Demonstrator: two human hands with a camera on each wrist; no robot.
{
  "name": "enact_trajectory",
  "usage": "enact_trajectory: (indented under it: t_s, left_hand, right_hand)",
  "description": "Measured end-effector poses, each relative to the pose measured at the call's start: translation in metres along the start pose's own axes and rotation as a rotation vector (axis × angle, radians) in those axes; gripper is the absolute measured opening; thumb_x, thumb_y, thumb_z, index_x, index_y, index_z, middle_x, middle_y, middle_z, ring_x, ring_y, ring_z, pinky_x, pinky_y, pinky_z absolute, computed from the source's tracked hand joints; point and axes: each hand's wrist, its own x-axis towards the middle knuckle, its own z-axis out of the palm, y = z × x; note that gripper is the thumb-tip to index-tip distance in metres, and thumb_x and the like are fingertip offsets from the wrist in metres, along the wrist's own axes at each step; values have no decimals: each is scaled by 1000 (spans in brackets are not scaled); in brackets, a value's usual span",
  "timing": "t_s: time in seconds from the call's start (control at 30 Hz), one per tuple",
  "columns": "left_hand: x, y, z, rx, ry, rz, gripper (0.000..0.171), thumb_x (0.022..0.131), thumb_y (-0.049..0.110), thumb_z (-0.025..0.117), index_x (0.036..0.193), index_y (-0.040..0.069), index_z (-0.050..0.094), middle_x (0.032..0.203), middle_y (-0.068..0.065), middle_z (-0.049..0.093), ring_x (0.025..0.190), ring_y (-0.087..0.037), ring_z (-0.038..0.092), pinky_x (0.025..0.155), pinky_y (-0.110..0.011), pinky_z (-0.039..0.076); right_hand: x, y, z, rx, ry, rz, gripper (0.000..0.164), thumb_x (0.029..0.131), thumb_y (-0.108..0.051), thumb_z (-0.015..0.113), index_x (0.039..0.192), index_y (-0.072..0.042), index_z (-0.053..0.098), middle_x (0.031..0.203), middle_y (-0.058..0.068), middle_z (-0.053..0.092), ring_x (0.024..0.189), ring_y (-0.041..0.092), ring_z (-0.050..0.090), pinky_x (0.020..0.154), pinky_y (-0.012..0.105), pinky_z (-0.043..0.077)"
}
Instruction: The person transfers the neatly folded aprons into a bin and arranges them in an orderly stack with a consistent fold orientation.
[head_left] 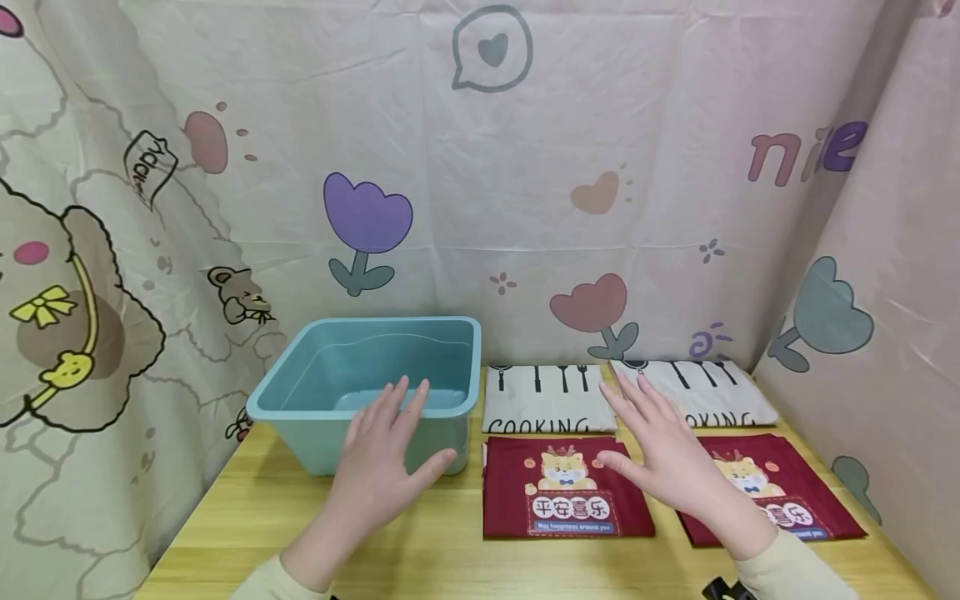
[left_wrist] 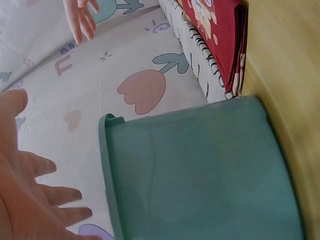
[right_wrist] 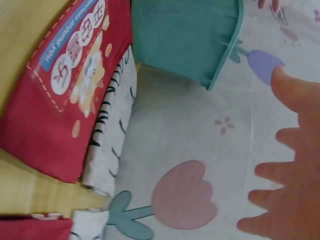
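Note:
My left hand [head_left: 386, 458], fingers spread and holding nothing, is in front of a teal plastic tub [head_left: 363, 446] and overlaps its near rim in the head view. The tub looks bare inside. My right hand [head_left: 663, 454] is also spread and holds nothing, above the gap between two folded dark red cloths. The left red cloth [head_left: 510, 492] and the right red cloth [head_left: 813, 483] both carry a cartoon animal and Chinese characters. Behind them lie two folded white cloths, the left one [head_left: 551, 404] and the right one [head_left: 731, 396], printed with utensils and "COOKING".
Everything stands on a light wooden table [head_left: 435, 558]. A pale curtain [head_left: 480, 200] with flowers and cartoon prints hangs close behind the tub and cloths, and wraps round both sides. The tub stands left of the cloths, near the left white cloth.

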Motion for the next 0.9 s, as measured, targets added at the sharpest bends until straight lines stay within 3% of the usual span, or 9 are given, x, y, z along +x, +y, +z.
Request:
enact_trajectory:
  t_s: [0.33,0.63,0.77,0.9]
  left_hand:
    - [-4,-3,12,-218,146,6,73,85,37,76,148,14,46,145,-7,51,131,-31,47,100,-60,42]
    - [-7,-3,32,-442,280,11,56,83,12,78,135,8,59,123,-4,67,107,-20,65,83,-44,56]
    - [-10,2,44,-544,292,-4,48,84,7,77,130,7,63,114,-7,70,98,-20,68,76,-40,58]
    - [-13,9,57,-652,255,-65,39,86,7,76,124,6,66,109,-7,71,91,-17,68,73,-33,58]
  right_hand:
    - [-8,13,23,232,153,84,76,89,-22,76,154,-15,38,150,19,42,133,44,40,98,70,36]
    - [-13,18,36,388,181,188,65,93,-16,70,151,-7,40,140,19,54,126,40,51,95,58,46]
    - [-15,22,43,440,181,218,62,95,-15,68,150,-4,40,137,19,56,125,36,53,97,53,45]
    - [-18,25,50,487,177,244,61,95,-12,67,149,-3,40,135,20,58,124,35,54,97,52,46]
